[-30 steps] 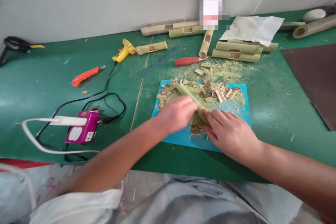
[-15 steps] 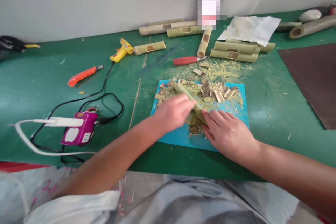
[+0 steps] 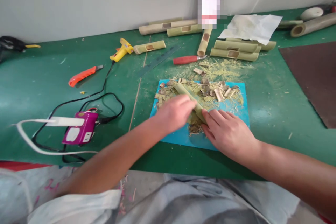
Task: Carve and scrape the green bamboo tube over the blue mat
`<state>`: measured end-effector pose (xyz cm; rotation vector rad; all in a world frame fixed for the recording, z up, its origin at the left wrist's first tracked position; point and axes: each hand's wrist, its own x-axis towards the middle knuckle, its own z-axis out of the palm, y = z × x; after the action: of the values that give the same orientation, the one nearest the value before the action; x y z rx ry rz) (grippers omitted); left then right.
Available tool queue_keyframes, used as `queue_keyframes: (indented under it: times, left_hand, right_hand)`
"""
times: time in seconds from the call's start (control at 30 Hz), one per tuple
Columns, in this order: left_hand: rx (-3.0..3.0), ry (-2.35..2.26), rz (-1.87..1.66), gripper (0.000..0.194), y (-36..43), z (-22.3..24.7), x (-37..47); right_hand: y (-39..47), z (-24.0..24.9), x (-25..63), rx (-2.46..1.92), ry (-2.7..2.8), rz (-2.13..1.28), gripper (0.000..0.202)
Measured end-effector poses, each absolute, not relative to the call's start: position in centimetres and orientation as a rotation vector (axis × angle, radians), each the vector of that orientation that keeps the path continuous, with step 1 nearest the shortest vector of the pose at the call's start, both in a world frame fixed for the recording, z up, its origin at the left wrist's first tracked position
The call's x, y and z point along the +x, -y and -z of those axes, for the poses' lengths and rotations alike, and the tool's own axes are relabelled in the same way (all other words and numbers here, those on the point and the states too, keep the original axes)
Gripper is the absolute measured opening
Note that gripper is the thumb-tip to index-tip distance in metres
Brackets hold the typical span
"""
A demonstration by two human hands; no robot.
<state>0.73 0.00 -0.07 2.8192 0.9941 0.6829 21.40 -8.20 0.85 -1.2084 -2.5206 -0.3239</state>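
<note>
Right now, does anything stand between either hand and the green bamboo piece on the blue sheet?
Nothing visible: the right hand holds the bamboo piece by its near end; the left hand is at its middle. Scraps lie beside it. What the left fingers hide, I cannot tell.

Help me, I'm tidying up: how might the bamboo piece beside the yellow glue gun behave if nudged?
The bamboo piece would probably roll, being rounded. It looks stiff, its sides straight, and likely light, given the opening cut into it.
</note>
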Motion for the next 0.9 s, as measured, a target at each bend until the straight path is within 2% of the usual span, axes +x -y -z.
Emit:
queue_keyframes:
  times: [0.1,0.23,0.33,0.47,0.6,0.73,0.9]
  left_hand:
    - [2.824,-1.120,-0.764,0.030,-0.1,0.0,0.7]
    - [2.819,-0.978,-0.678,0.029,0.0,0.1,0.6]
    - [2.762,-1.077,-0.801,0.029,0.1,0.1,0.6]
    - [2.803,-0.927,-0.691,0.029,0.0,0.0,0.7]
    - [2.742,-1.123,-0.865,0.029,-0.4,0.1,0.5]
    - [2.749,-0.922,-0.753,0.027,-0.7,0.4,0.2]
    - [2.681,-1.170,-0.896,0.025,-1.8,0.7,-0.4]
  right_hand:
    - [8.2,-0.8,21.3,-1.218,2.513,0.341,0.027]
    - [8.2,-0.8,21.3,-1.194,2.514,0.352,0.025]
    - [8.2,-0.7,21.4,-1.215,2.516,0.348,0.025]
    - [8.3,-0.6,21.4,-1.228,2.522,0.331,0.024]
    - [8.3,-0.6,21.4,-1.228,2.518,0.321,0.027]
    - [8.3,-0.6,21.4,-1.205,2.517,0.360,0.025]
    - [8.1,-0.5,21.4,-1.208,2.512,0.380,0.029]
